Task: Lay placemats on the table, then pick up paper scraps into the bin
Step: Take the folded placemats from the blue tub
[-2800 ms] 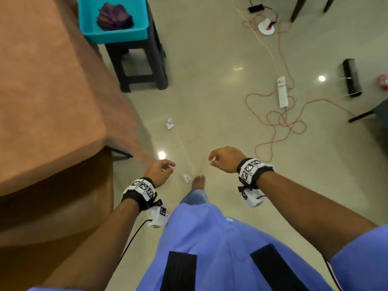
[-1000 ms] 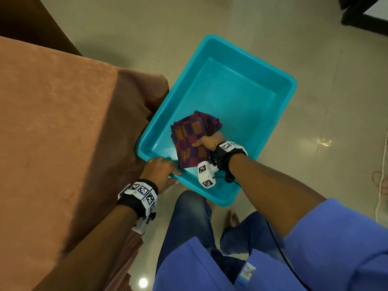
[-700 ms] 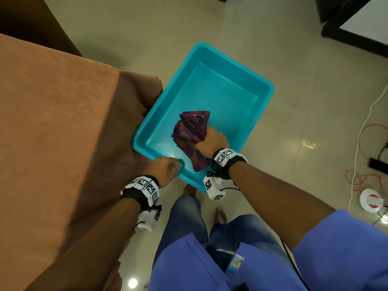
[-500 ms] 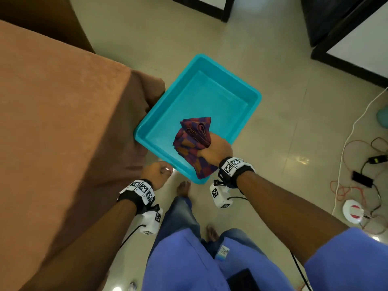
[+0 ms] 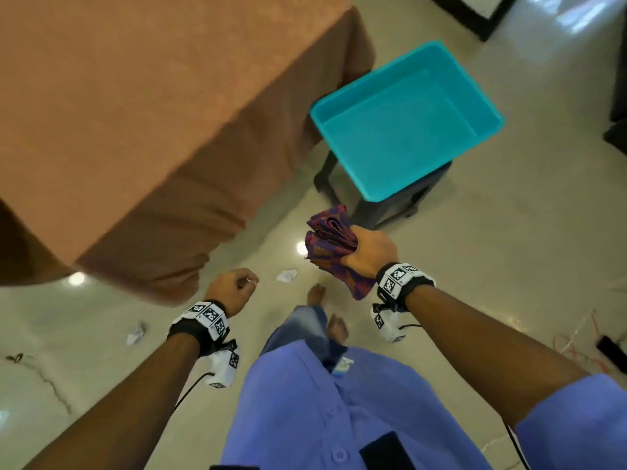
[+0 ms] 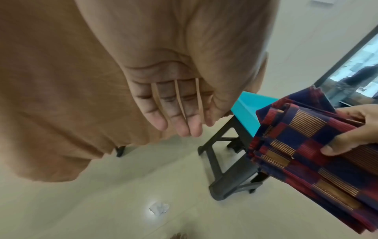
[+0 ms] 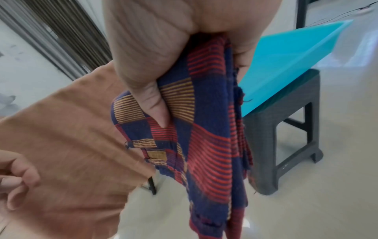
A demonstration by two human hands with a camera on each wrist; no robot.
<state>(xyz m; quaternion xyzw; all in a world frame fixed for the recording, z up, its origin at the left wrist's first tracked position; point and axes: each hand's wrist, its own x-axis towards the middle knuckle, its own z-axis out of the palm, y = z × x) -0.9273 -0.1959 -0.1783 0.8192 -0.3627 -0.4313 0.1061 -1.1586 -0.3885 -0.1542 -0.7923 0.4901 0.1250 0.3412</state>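
My right hand [image 5: 368, 249] grips a folded stack of red, blue and gold checked placemats [image 5: 330, 244] in the air, in front of and below the teal bin [image 5: 403, 130]. The bin's inside is bare. In the right wrist view my thumb [image 7: 151, 100] presses the placemats [image 7: 204, 137] against my curled fingers. My left hand [image 5: 237, 286] hangs beside the table's corner and holds nothing; its fingers [image 6: 178, 119] are relaxed. A crumpled paper scrap [image 5: 286, 275] lies on the floor between my hands, and another scrap [image 5: 135, 335] lies left of my left wrist.
The table under a brown cloth [image 5: 135, 113] fills the upper left, its drape hanging near my left hand. The bin stands on a dark plastic stool [image 5: 390, 205]. Pale tiled floor surrounds them. A red cable [image 5: 573, 351] lies at the far right.
My right hand has lifted the placemats out of the bin and drawn them back toward me. My left hand has let go of the bin's rim. The view has swung toward the table.
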